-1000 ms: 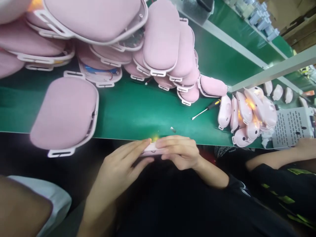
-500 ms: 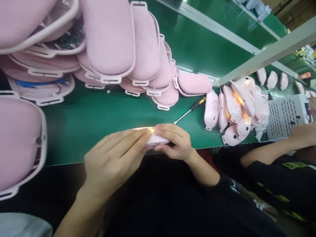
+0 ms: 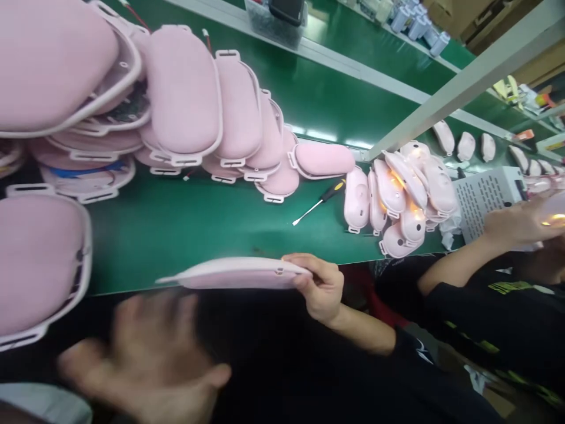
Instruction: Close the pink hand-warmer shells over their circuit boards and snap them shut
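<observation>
- Over the near edge of the table (image 3: 212, 229), a pink case (image 3: 238, 275) lies edge-on, its right end pinched in your right hand (image 3: 320, 285).
- Just below its left end, your left hand (image 3: 154, 347) is blurred, fingers spread apart.
- Beyond the case, a screwdriver (image 3: 332, 191) rests near a pile of pink cases (image 3: 397, 194), some glowing orange.
- To your left, larger pink covers (image 3: 183, 94) are heaped.

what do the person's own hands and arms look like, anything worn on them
The right hand and the blurred left hand look ungloved. The black right sleeve carries a white marking near its edge; the left sleeve is out of view.
</observation>
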A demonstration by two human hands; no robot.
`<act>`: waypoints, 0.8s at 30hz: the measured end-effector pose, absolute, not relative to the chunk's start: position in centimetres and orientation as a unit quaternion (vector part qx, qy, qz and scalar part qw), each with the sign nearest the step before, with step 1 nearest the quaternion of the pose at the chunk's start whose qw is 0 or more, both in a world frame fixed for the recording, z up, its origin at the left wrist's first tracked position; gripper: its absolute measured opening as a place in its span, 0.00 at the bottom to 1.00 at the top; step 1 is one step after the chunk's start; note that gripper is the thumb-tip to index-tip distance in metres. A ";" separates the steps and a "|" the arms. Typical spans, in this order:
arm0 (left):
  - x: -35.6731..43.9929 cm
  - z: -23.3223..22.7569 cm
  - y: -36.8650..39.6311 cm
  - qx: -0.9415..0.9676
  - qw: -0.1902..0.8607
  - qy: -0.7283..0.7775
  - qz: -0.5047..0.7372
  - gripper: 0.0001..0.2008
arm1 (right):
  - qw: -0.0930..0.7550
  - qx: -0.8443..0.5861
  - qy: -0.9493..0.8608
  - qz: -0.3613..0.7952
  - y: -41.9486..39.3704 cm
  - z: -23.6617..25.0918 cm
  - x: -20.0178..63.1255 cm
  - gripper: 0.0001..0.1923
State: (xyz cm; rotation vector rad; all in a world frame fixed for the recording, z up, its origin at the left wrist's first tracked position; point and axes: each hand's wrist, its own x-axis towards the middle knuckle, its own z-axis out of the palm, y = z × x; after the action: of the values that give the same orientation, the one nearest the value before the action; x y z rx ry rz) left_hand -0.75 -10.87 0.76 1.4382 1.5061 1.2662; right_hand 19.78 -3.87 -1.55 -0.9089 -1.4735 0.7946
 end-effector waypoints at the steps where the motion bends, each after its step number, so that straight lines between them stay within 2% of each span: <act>1: 0.6 -0.1 -11.2 0.493 0.367 0.580 0.534 0.34 | 0.563 -0.363 -0.650 0.358 -4.4 -1.3 19.8 0.18; 3: 2.6 -2.0 -11.3 0.319 0.418 0.561 0.639 0.42 | 0.482 -0.260 -0.745 0.380 -4.1 -0.4 20.7 0.23; 5: 2.9 -3.5 -11.3 0.174 0.454 0.537 0.689 0.43 | 0.366 -0.204 -0.842 0.339 -1.3 1.0 23.2 0.24; 8: 0.8 -4.5 -12.1 0.107 0.468 0.544 0.688 0.35 | 0.207 -0.403 -0.883 0.123 5.8 2.7 28.1 0.26; 10: -1.0 -4.6 -12.8 0.089 0.485 0.533 0.688 0.39 | 0.076 -0.503 -0.861 0.019 10.0 3.0 30.5 0.24; 12: -2.2 -4.7 -13.1 0.081 0.510 0.516 0.684 0.44 | 0.009 -0.531 -0.847 -0.022 12.4 2.7 31.2 0.17; 14: -2.7 -4.9 -13.1 0.083 0.506 0.512 0.690 0.44 | 0.028 -0.497 -0.867 -0.010 12.4 2.6 30.3 0.12; 18: -2.5 -4.6 -12.6 0.090 0.420 0.538 0.725 0.40 | 0.124 -0.321 -0.930 0.128 7.2 4.8 26.1 0.14; 21: -2.2 -3.9 -12.2 0.099 0.374 0.575 0.721 0.41 | 0.098 -0.221 -0.952 0.186 3.2 7.3 23.5 0.16; 24: -2.2 -3.4 -11.8 0.132 0.328 0.618 0.702 0.41 | 0.039 -0.176 -0.965 0.190 1.8 8.1 22.5 0.22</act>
State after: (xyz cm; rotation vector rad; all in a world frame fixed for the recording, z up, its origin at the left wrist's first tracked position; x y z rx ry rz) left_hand -2.18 -11.79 -3.36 0.3443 1.6171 1.8380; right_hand 22.51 1.85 8.14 -0.5389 -2.9595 0.5829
